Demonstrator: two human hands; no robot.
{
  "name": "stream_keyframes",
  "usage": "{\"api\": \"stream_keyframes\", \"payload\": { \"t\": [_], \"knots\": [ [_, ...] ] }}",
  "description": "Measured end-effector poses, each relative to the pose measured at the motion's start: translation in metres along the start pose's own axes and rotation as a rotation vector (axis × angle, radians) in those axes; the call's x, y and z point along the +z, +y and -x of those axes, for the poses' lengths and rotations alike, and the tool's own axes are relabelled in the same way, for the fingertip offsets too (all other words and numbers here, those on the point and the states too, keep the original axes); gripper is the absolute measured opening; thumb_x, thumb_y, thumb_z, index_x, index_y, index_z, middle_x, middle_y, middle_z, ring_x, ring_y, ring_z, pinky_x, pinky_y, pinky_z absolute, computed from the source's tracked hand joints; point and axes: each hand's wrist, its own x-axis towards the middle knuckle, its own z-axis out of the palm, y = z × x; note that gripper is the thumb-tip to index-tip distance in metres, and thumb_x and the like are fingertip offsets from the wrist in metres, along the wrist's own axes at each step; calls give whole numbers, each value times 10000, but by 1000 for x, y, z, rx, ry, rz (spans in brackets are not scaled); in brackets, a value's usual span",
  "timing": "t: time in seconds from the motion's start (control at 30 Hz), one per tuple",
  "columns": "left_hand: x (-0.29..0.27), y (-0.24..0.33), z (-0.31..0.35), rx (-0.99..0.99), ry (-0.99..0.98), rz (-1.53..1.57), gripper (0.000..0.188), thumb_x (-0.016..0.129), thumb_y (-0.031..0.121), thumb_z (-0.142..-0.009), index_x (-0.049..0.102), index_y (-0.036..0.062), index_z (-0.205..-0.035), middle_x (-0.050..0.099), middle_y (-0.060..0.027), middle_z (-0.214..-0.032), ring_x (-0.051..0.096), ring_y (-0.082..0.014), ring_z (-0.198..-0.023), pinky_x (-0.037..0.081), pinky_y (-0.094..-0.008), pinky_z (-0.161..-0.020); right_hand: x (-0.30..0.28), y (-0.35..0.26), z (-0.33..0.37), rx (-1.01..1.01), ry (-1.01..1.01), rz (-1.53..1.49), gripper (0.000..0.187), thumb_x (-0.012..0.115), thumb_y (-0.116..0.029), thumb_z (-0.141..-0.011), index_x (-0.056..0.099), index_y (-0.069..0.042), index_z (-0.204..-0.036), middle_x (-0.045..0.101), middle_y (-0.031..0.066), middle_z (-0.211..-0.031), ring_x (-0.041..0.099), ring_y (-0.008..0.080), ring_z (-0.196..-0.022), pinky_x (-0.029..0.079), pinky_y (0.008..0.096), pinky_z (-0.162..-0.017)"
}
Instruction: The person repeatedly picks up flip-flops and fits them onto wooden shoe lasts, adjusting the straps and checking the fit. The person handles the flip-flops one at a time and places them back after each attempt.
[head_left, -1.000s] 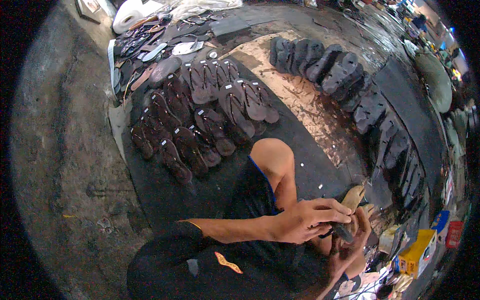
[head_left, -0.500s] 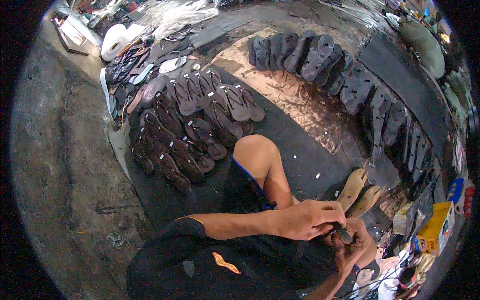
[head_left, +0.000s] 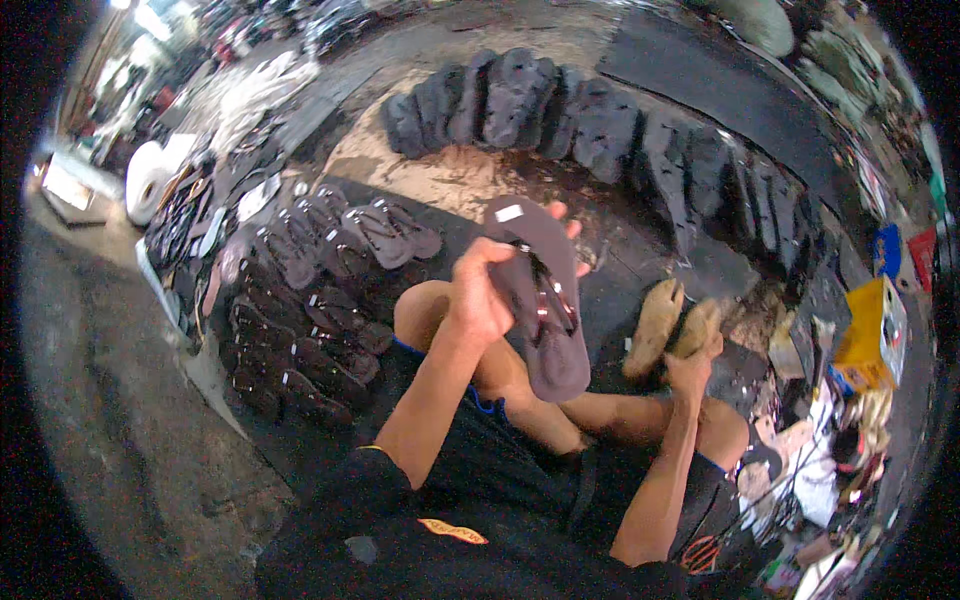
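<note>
My left hand (head_left: 482, 290) grips a dark brown flip-flop (head_left: 556, 350) by its edges, thumb on the near side and fingertips showing past the far edge. The flip-flop is held up, its footbed and shiny thong strap in sight, with a small white label at its upper end. Lower right, my right hand (head_left: 690, 368) is closed at the near end of a tan wooden foot form (head_left: 699, 322); its fingers are partly hidden. Beside that form lies a second foot form (head_left: 655, 318), untouched.
Left of my knee, strapped flip-flops (head_left: 290, 330) lie in rows on a black mat. Dark soles (head_left: 600, 130) stand in a curved row across the far side and right. A yellow box (head_left: 870, 335) and loose scraps (head_left: 815, 460) are at right. Orange-handled scissors (head_left: 700, 553) lie near my right forearm.
My hands were together over a small dark piece and have parted. The left now holds up a flip-flop; the right has moved to a foot form. The view has shifted.
</note>
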Motion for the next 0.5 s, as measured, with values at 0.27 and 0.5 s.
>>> {"api": "stream_keyframes", "payload": {
  "t": [0.27, 0.5],
  "knots": [
    [-16, 21, 30, 435, 148, -164, 688, 710, 187, -1050, 344, 224, -1632, 470, -149, -1599, 486, -369, -1485, 449, -738, -1159, -110, -136, 122, 316, -179, -1108, 667, 780, -214, -886, 515, 94, -1415, 686, 219, -1221, 751, 314, -977, 660, 429, -819],
    [-2, 13, 38, 705, 107, -492, 801, 799, 186, -980, 337, 219, -1634, 472, -193, -1633, 476, -427, -1496, 414, -742, -1190, -123, -204, 174, 654, -688, -1153, 654, 840, -171, -877, 599, 106, -1418, 721, 199, -1272, 749, 260, -1058, 610, 370, -954]
  ]
}}
